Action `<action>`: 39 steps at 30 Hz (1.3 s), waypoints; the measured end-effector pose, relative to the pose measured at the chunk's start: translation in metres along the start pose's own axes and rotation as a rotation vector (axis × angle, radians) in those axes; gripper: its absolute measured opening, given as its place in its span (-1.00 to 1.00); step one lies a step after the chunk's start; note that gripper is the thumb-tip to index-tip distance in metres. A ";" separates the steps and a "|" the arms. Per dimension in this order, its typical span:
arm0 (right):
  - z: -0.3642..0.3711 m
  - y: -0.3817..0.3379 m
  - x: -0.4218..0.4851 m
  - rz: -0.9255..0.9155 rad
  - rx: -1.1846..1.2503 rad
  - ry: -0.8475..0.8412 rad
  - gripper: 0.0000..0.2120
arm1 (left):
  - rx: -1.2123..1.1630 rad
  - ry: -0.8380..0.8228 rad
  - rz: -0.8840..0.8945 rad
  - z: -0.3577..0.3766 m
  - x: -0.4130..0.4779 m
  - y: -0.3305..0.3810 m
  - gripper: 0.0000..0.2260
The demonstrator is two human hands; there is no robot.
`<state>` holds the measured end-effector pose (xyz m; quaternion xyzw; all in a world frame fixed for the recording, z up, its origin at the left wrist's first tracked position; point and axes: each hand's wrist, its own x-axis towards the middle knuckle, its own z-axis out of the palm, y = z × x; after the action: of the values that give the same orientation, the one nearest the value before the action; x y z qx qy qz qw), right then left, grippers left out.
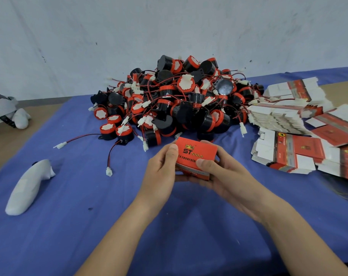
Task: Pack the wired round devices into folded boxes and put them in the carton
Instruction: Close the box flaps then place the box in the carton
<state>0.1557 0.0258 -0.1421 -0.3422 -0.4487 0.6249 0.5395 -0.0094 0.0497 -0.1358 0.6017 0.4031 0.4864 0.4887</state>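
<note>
Hands grip your box (196, 156): left hand (161, 168) and right hand (219, 172) pinch its ends, likely to square it, near the devices (169, 100).

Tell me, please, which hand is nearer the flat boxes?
Right. The right hand is just left of the flat boxes; the left hand sits farther left, across the red box.
</note>
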 end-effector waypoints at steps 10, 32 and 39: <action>-0.004 -0.002 0.005 -0.049 -0.015 0.188 -0.48 | -0.037 -0.001 -0.037 0.001 0.000 0.000 -0.77; -0.016 -0.001 0.007 -0.142 -0.203 0.188 -0.41 | -0.041 -0.007 -0.055 -0.004 0.005 0.005 -0.77; -0.009 -0.005 -0.005 -0.136 -0.018 0.392 -0.51 | -0.150 0.087 -0.142 0.019 0.001 0.013 -0.75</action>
<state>0.1668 0.0232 -0.1414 -0.4310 -0.3627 0.5042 0.6546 0.0098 0.0446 -0.1233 0.5119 0.4279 0.5049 0.5477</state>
